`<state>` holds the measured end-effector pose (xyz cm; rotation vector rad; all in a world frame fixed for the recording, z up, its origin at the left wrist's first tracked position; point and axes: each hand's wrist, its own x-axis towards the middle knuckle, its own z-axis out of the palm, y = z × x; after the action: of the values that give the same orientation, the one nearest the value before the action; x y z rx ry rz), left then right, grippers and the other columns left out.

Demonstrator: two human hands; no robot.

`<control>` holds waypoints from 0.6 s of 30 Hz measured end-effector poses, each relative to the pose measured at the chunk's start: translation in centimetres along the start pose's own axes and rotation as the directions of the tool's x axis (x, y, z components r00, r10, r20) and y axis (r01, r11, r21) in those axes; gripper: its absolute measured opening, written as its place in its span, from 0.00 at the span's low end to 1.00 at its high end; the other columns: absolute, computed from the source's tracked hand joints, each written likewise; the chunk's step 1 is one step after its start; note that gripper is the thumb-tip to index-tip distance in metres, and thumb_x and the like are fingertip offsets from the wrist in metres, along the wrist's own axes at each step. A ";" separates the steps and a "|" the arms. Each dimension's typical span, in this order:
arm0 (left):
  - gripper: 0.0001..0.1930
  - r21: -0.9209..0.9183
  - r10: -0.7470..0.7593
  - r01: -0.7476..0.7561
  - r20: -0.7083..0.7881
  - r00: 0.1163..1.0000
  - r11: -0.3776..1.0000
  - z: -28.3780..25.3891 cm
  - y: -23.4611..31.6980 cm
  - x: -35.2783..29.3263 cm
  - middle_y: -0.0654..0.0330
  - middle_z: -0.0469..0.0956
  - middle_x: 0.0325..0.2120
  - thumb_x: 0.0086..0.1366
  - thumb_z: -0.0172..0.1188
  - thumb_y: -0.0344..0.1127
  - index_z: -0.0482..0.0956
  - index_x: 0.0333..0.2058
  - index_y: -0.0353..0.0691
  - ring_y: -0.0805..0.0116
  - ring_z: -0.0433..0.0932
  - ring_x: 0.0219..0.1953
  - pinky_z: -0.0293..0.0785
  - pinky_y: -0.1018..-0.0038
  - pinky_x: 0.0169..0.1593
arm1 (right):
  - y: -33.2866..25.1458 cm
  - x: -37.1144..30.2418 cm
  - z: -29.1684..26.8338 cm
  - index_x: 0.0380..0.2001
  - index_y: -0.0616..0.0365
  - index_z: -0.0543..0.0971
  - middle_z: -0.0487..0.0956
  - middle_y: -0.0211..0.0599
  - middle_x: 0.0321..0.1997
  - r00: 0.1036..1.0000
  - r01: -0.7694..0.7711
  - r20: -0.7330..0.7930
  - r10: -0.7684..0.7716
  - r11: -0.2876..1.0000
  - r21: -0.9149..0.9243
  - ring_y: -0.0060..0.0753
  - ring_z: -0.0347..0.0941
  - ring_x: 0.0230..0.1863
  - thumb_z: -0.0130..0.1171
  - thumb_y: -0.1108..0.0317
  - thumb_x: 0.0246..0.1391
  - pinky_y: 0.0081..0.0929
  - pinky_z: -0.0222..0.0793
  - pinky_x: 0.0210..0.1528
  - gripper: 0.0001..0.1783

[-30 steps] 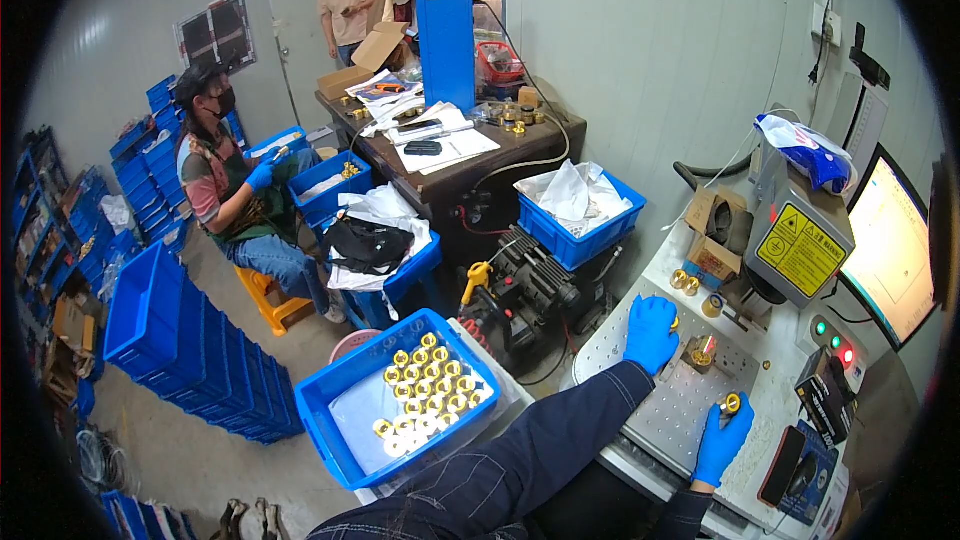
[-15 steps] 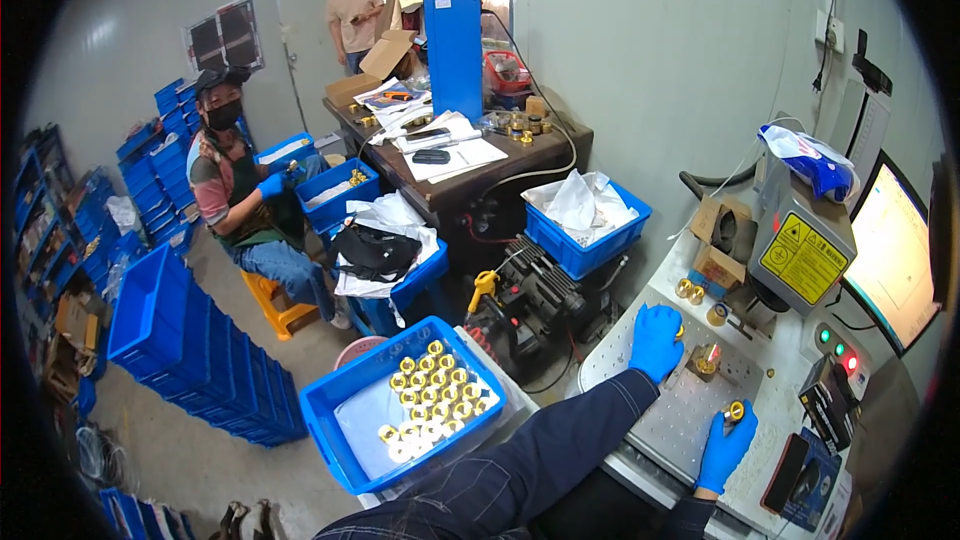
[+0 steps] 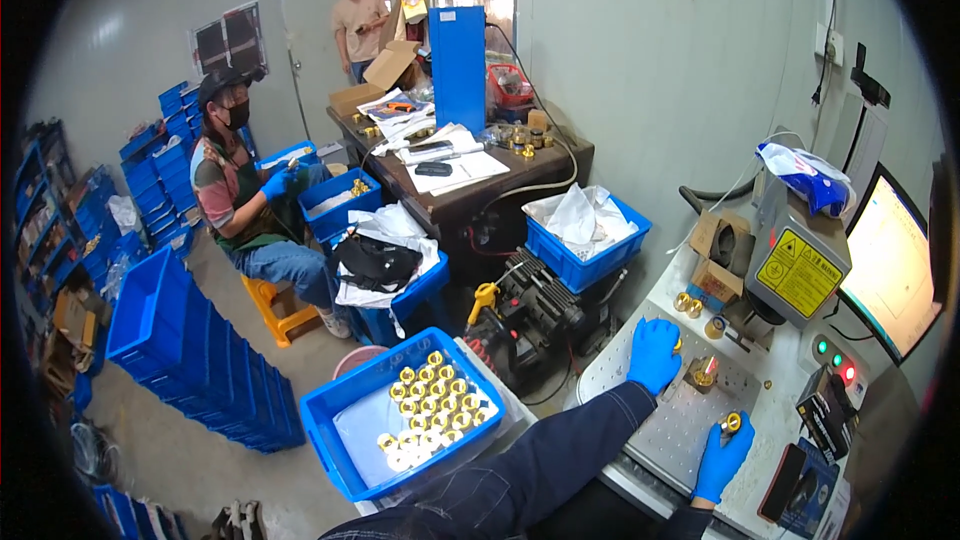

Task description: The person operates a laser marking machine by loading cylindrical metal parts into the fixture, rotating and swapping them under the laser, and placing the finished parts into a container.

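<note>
My left hand [image 3: 655,355], in a blue glove, is closed at the far side of a perforated metal plate [image 3: 655,437]. The gold edge of a brass fitting shows at its fingers; the glove hides the rest. Nearer me on the right, my right hand [image 3: 722,460], also gloved, grips a ring-shaped brass fitting [image 3: 732,423] between thumb and fingers. Between the hands, a brass piece [image 3: 704,376] sits in a small block on the plate, with a reddish glow at its top. The grey marking machine head [image 3: 800,262], with a yellow warning label, hangs beyond it.
A blue bin [image 3: 335,445] at my left holds several brass fittings on white sheets. More brass pieces [image 3: 688,304] stand behind the plate near an open carton [image 3: 722,245]. A monitor [image 3: 890,260] and phone [image 3: 782,482] are at right. A co-worker [image 3: 245,195] sits far left; another person stands behind.
The whole view has shifted slightly. My hands keep nearly the same places and grips. The reddish glow on the middle brass piece looks stronger. The seated co-worker's head has turned.
</note>
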<state>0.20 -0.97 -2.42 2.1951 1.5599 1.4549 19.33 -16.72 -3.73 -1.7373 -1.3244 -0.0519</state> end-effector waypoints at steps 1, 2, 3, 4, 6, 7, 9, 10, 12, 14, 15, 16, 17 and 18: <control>0.15 -0.019 -0.019 0.018 -0.001 1.000 1.000 0.1 0.2 -0.3 0.52 0.71 0.38 0.47 0.61 0.34 0.72 0.36 0.42 0.50 0.69 0.49 0.56 0.51 0.63 | 0.2 0.0 0.2 0.56 0.64 0.70 0.73 0.46 0.53 1.000 0.004 -0.002 -0.004 1.000 0.006 0.44 0.70 0.55 0.61 0.73 0.53 0.35 0.63 0.58 0.26; 0.15 -0.038 -0.038 0.038 -0.002 0.999 0.999 0.2 0.3 -0.4 0.52 0.71 0.38 0.47 0.61 0.33 0.72 0.36 0.42 0.50 0.69 0.50 0.55 0.50 0.64 | 0.3 -0.1 0.3 0.56 0.64 0.70 0.73 0.46 0.53 1.000 -0.019 -0.014 0.019 1.000 0.012 0.44 0.70 0.54 0.61 0.73 0.52 0.35 0.63 0.58 0.26; 0.16 -0.035 -0.036 0.036 0.004 0.999 0.999 0.2 0.0 -0.2 0.52 0.71 0.38 0.46 0.61 0.33 0.72 0.36 0.42 0.50 0.69 0.50 0.55 0.50 0.64 | 0.3 0.0 0.5 0.56 0.64 0.70 0.73 0.46 0.53 0.999 -0.042 -0.025 0.042 0.999 0.018 0.44 0.70 0.54 0.61 0.74 0.52 0.35 0.63 0.58 0.27; 0.16 -0.035 -0.040 0.040 0.005 0.999 0.999 0.0 0.2 -0.3 0.52 0.71 0.38 0.46 0.61 0.33 0.72 0.36 0.42 0.50 0.69 0.50 0.55 0.50 0.64 | 0.5 0.0 0.4 0.56 0.64 0.70 0.73 0.46 0.53 0.999 -0.041 -0.021 0.042 0.999 0.016 0.44 0.70 0.54 0.61 0.74 0.52 0.35 0.63 0.58 0.27; 0.16 -0.023 -0.016 0.016 -0.013 1.000 1.000 -0.1 0.3 -0.2 0.52 0.71 0.38 0.46 0.61 0.33 0.72 0.36 0.42 0.50 0.68 0.50 0.55 0.51 0.64 | 0.6 0.0 0.2 0.56 0.64 0.70 0.73 0.46 0.53 1.000 0.022 -0.009 -0.022 1.000 0.011 0.44 0.70 0.54 0.61 0.74 0.52 0.36 0.63 0.58 0.27; 0.16 -0.023 -0.018 0.018 -0.012 1.000 1.000 -0.1 0.3 -0.1 0.52 0.71 0.38 0.46 0.61 0.33 0.72 0.36 0.42 0.50 0.68 0.50 0.55 0.51 0.64 | 0.4 0.0 0.2 0.56 0.64 0.70 0.73 0.46 0.53 1.000 0.021 -0.007 -0.021 1.000 0.010 0.44 0.70 0.54 0.61 0.74 0.52 0.36 0.63 0.58 0.27; 0.16 -0.037 -0.028 0.029 0.011 1.000 0.999 -0.2 0.4 -0.1 0.53 0.71 0.39 0.47 0.61 0.34 0.72 0.37 0.42 0.51 0.68 0.50 0.55 0.51 0.63 | -0.1 -0.1 0.3 0.56 0.64 0.70 0.73 0.46 0.53 0.999 -0.013 -0.038 0.015 0.999 0.043 0.44 0.70 0.54 0.61 0.74 0.51 0.36 0.64 0.57 0.27; 0.16 -0.035 -0.030 0.031 0.009 0.999 0.999 -0.2 0.3 0.0 0.53 0.71 0.39 0.47 0.61 0.34 0.72 0.37 0.42 0.51 0.68 0.50 0.55 0.51 0.63 | 0.0 -0.1 0.3 0.56 0.64 0.70 0.73 0.46 0.53 0.999 -0.012 -0.036 0.013 0.999 0.044 0.44 0.70 0.54 0.61 0.74 0.51 0.36 0.64 0.57 0.27; 0.16 -0.022 -0.038 0.038 0.012 0.999 0.999 -0.2 0.2 0.1 0.52 0.70 0.39 0.47 0.61 0.34 0.72 0.37 0.42 0.51 0.68 0.50 0.55 0.51 0.63 | 0.3 0.1 0.3 0.56 0.63 0.70 0.73 0.45 0.53 1.000 0.020 -0.010 -0.020 1.000 -0.007 0.43 0.70 0.53 0.62 0.74 0.52 0.35 0.64 0.57 0.27; 0.16 -0.023 -0.038 0.038 0.017 0.999 0.999 -0.1 0.2 0.0 0.52 0.70 0.39 0.47 0.61 0.34 0.72 0.37 0.42 0.51 0.68 0.50 0.55 0.51 0.63 | 0.2 0.1 0.4 0.56 0.63 0.70 0.73 0.45 0.52 1.000 0.002 -0.015 -0.002 1.000 0.013 0.43 0.70 0.53 0.62 0.74 0.52 0.35 0.64 0.57 0.27; 0.16 -0.023 -0.037 0.037 0.022 0.999 0.999 -0.1 0.2 0.0 0.53 0.70 0.39 0.47 0.61 0.34 0.72 0.37 0.42 0.51 0.68 0.50 0.55 0.51 0.63 | 0.2 0.1 0.4 0.56 0.64 0.70 0.73 0.45 0.52 1.000 -0.016 -0.021 0.016 0.999 0.035 0.43 0.70 0.53 0.62 0.74 0.51 0.35 0.64 0.57 0.28; 0.16 -0.023 -0.038 0.039 0.023 0.999 0.999 -0.1 0.2 0.0 0.53 0.70 0.39 0.47 0.61 0.34 0.72 0.37 0.42 0.51 0.68 0.50 0.55 0.51 0.63 | 0.1 0.1 0.3 0.56 0.64 0.70 0.73 0.45 0.52 1.000 -0.016 -0.020 0.016 0.999 0.034 0.43 0.70 0.53 0.62 0.74 0.51 0.35 0.64 0.57 0.28; 0.16 -0.027 -0.040 0.040 0.025 0.999 0.999 -0.2 0.2 0.0 0.53 0.70 0.39 0.47 0.61 0.34 0.72 0.37 0.42 0.51 0.68 0.50 0.55 0.51 0.63 | 0.1 0.1 0.2 0.56 0.63 0.70 0.73 0.45 0.52 1.000 -0.010 -0.010 0.010 1.000 0.027 0.43 0.70 0.53 0.62 0.74 0.51 0.35 0.64 0.57 0.28; 0.16 -0.031 -0.041 0.042 0.028 0.999 0.999 -0.2 0.3 0.0 0.53 0.71 0.39 0.47 0.61 0.34 0.72 0.37 0.42 0.51 0.68 0.50 0.55 0.51 0.63 | 0.0 0.1 0.1 0.56 0.63 0.70 0.73 0.45 0.52 1.000 -0.003 -0.001 0.003 1.000 0.020 0.43 0.70 0.53 0.62 0.74 0.52 0.35 0.64 0.56 0.27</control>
<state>0.22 -1.19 -2.16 2.1430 1.5528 1.4224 19.29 -16.57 -3.77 -1.7225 -1.3170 -0.0376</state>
